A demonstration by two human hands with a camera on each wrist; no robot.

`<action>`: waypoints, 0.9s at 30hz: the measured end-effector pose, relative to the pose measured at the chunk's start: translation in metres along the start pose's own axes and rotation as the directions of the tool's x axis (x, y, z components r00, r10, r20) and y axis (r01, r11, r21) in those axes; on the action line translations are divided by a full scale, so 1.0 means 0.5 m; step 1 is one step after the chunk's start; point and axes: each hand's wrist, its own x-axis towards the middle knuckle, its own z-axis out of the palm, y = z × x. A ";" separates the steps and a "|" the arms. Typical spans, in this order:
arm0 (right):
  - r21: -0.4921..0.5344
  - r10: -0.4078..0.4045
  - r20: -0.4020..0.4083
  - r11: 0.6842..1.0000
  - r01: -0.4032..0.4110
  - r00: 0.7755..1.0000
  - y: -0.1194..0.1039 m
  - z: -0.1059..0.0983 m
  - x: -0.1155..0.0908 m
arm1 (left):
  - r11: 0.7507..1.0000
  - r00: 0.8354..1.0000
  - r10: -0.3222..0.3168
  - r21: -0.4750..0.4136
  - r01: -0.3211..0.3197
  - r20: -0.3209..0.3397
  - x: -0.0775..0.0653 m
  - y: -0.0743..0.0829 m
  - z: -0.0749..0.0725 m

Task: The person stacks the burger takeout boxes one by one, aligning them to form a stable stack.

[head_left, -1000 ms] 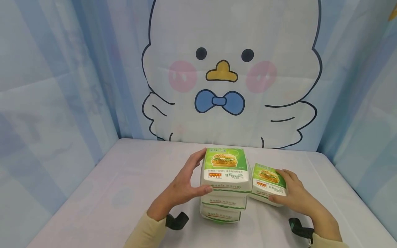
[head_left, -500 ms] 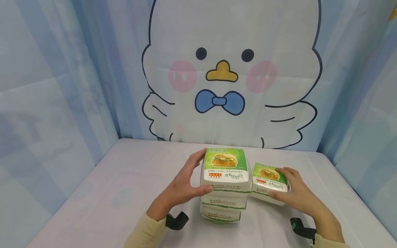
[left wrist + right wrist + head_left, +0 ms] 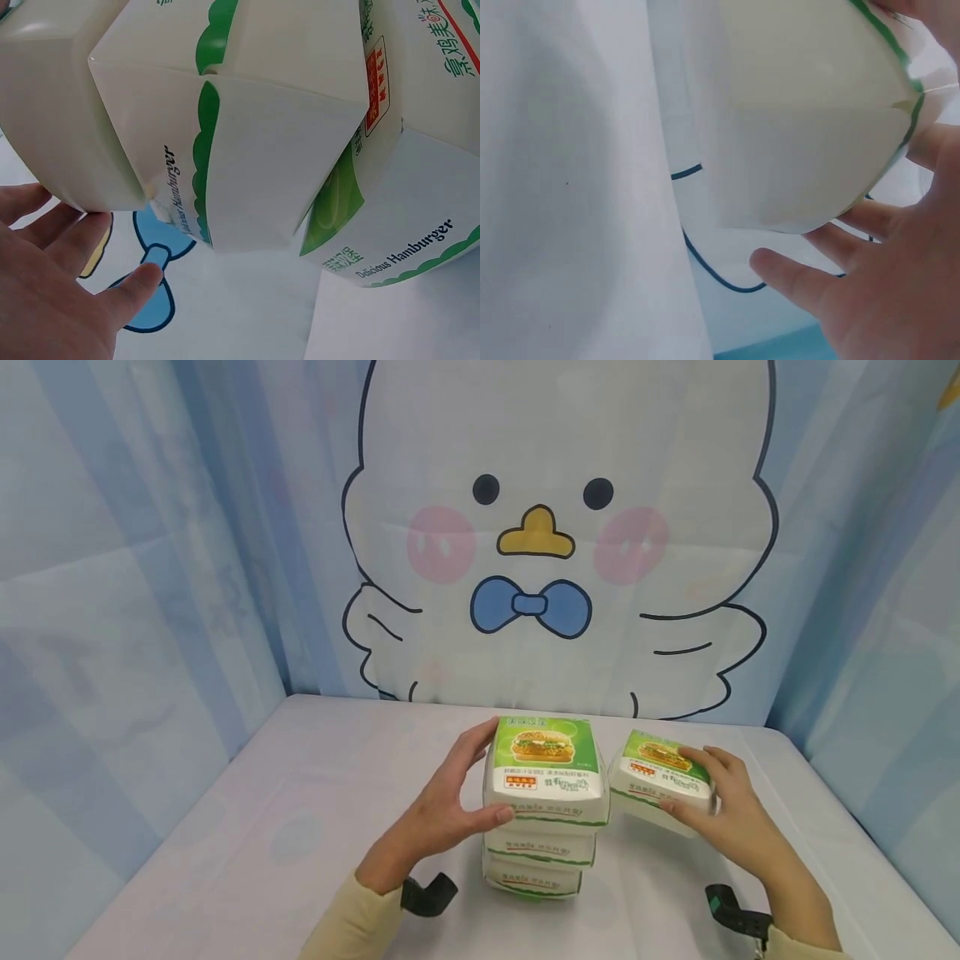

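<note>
Three white and green burger boxes stand stacked (image 3: pixel 542 827) at the middle of the table. My left hand (image 3: pixel 491 774) rests against the left side of the top box (image 3: pixel 546 760), its thumb on the front face and straight fingers along the far left edge. The left wrist view shows that hand (image 3: pixel 52 285) flat beside the stack's (image 3: pixel 262 172) white walls. My right hand (image 3: pixel 678 781) grips a fourth burger box (image 3: pixel 652 768), held slightly tilted above the table just right of the stack. In the right wrist view the fingers (image 3: pixel 832 240) cup the underside of this box (image 3: pixel 802 120).
The white table (image 3: pixel 262 827) is closed in by pale blue curtains at both sides. A backdrop with a big cartoon duck (image 3: pixel 555 527) hangs behind it. A black wrist strap (image 3: pixel 427 893) shows on each of my cream sleeves.
My right hand has lifted the fourth box off the table and carried it up and slightly back. The left hand and the stack have not moved.
</note>
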 end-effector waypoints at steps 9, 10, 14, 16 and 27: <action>0.036 -0.028 -0.062 0.999 0.030 0.998 -0.004 -0.004 0.002 | 0.996 1.000 -0.024 -0.087 0.023 -0.009 0.008 -0.003 0.009; 0.038 -0.032 -0.068 0.999 0.034 0.997 -0.005 -0.005 0.002 | 0.995 1.000 -0.024 -0.094 0.024 -0.004 0.009 -0.004 0.010; 0.048 -0.067 -0.113 0.996 0.073 0.991 -0.009 -0.008 0.000 | 0.996 1.000 -0.004 -0.094 0.005 0.007 0.011 -0.007 0.015; 0.052 -0.091 -0.143 0.994 0.099 0.986 -0.013 -0.012 -0.001 | 0.997 1.000 0.003 -0.082 -0.002 0.004 0.012 -0.007 0.016; 0.062 -0.133 -0.201 0.987 0.148 0.971 -0.032 -0.031 -0.001 | 1.000 0.999 -0.025 -0.007 0.025 -0.035 0.014 -0.009 0.016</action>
